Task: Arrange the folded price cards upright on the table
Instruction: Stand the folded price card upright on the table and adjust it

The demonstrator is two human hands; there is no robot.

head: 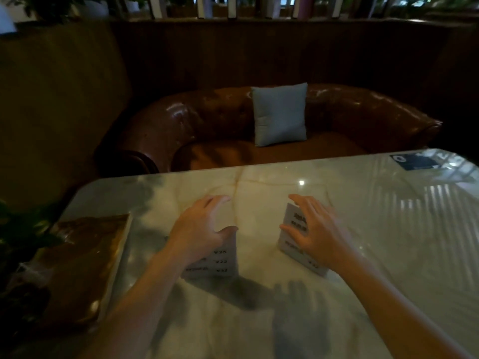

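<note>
Covering much of both folded price cards, your left hand (204,226) arches open-fingered over the left card (220,260), while your right hand (315,229) lies spread on the right card (295,229); whether either truly grips, I cannot tell. Only blurred yen prices show, possibly "¥28" and "¥22". Both cards stand upright mid-way on your glossy marble table (259,187), facing a brown leather sofa (207,120) with a grey cushion (280,114).
</note>
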